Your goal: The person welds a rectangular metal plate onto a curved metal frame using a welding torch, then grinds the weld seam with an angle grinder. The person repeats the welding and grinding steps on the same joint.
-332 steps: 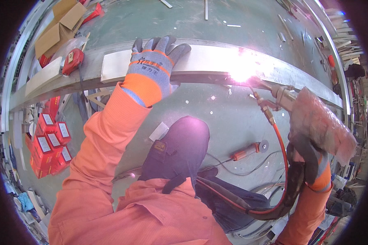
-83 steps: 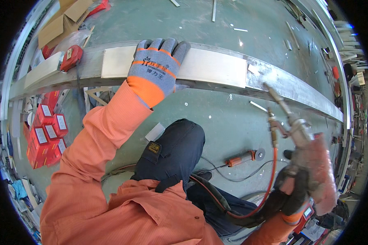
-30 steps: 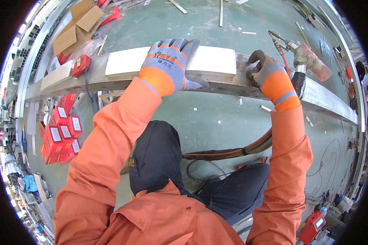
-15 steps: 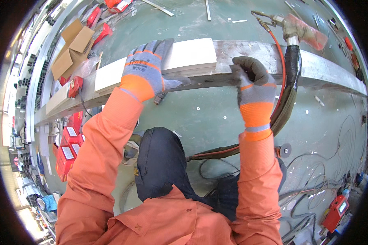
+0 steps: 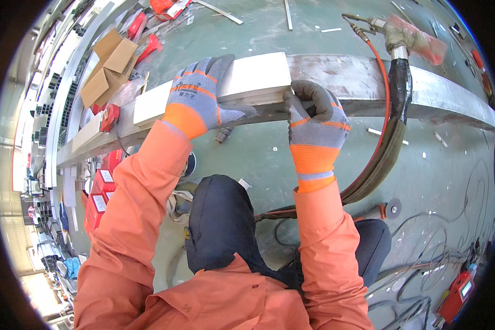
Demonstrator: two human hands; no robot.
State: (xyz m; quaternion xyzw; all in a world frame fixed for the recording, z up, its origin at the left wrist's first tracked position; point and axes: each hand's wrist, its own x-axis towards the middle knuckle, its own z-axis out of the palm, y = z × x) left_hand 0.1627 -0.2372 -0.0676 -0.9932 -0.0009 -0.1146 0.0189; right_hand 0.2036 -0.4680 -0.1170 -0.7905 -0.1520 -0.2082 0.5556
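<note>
A white rectangular bar (image 5: 258, 72) lies along the top of a long grey metal beam (image 5: 346, 71) in front of me. My left hand (image 5: 197, 98), in a grey and orange work glove, is closed over the bar's middle, fingers across its top and thumb along the near side. At the bar's right end is my right hand (image 5: 316, 121), gloved alike, its fingers curled and thumb and fingertips pressed together by the near corner. Anything small inside that pinch is hidden.
A welding torch (image 5: 404, 41) with a thick black cable and red hose hangs across the beam's right part. A red magnetic-looking block (image 5: 110, 117) sits left on the beam. An angle grinder (image 5: 388, 209), cables and a cardboard box (image 5: 109, 66) lie around.
My right hand has moved left along the beam to the bar's right end, its fingers still curled. My left hand stays over the bar.
</note>
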